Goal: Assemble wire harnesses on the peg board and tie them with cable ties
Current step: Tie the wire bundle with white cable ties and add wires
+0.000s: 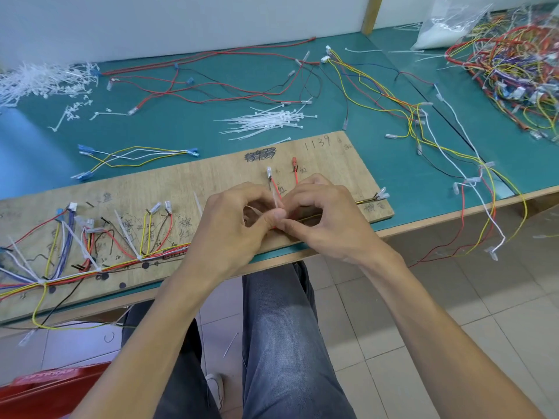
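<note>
A wooden peg board (211,173) lies along the near edge of the green table. A multicoloured wire harness (90,267) runs across it, with white cable ties around its left part. My left hand (233,225) and my right hand (320,216) meet over the right part of the board. Their fingertips pinch a translucent cable tie (276,202) looped around the wire bundle there. Two red wires with terminals (295,169) rise just behind my fingers. The bundle under my hands is mostly hidden.
A loose pile of white cable ties (266,120) lies behind the board. Cut tie ends (39,80) are heaped far left. Loose wires (211,86) spread over the table, a tangled wire heap (514,65) far right, a plastic bag (450,22) behind it. A red crate (45,385) sits by my knees.
</note>
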{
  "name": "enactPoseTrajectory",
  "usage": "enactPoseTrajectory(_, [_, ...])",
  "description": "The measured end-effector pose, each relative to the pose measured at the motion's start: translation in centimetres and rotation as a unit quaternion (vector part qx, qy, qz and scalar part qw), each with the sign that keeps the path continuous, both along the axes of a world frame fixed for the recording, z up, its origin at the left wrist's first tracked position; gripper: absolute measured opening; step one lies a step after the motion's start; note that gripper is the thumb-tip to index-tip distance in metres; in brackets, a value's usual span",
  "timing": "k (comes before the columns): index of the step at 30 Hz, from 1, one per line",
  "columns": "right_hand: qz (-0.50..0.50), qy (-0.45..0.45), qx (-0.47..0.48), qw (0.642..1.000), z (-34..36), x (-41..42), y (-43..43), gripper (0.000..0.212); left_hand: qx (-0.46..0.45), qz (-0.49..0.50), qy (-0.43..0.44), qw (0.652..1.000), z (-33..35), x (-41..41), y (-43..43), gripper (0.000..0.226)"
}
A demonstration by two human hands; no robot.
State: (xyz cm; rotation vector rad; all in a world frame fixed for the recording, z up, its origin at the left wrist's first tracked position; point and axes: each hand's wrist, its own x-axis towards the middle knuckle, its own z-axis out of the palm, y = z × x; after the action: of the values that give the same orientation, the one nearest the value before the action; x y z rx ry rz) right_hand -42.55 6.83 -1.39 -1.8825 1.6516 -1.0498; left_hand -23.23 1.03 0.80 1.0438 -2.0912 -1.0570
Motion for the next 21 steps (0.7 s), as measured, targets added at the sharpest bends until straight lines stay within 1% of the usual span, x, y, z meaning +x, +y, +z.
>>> enactPoseTrajectory(2, [0.014, 0.024, 0.013, 1.0, 0.4, -0.1, -0.1, 0.008, -0.033, 0.03, -0.006, 0.999, -0.1, -0.3, 0.2, 0.013])
enactPoseTrajectory(5, [0.036, 0.067, 0.024, 0.997, 0.9, -0.1, -0.4, 0.01, -0.089, 0.067, -0.011, 0.994, -0.1, -1.3, 0.5, 0.017])
enactPoseTrajectory(9, [0.039, 0.075, 0.031, 0.996, 1.2, -0.2, -0.7, 0.006, -0.105, 0.139, 0.011, 0.985, -0.4, -2.8, 0.7, 0.015])
enactPoseTrajectory(11, [0.038, 0.072, 0.038, 0.996, 1.3, -0.2, -0.8, 0.006, -0.113, 0.159, 0.014, 0.981, -0.6, -3.2, 0.7, 0.015])
enactPoseTrajectory(14, [0.036, 0.068, 0.046, 0.996, 1.2, -0.4, -0.9, 0.007, -0.116, 0.167, 0.011, 0.979, -0.9, -3.4, 0.7, 0.016])
enactPoseTrajectory(17, [0.037, 0.071, 0.046, 0.996, 1.2, -0.4, -0.9, 0.007, -0.131, 0.154, 0.008, 0.979, -0.8, -3.2, 0.6, 0.015])
enactPoseTrajectory(21, [0.042, 0.06, 0.033, 0.997, 1.0, -0.5, -0.6, 0.005, -0.145, 0.109, -0.046, 0.982, -0.1, -1.9, 0.2, 0.007])
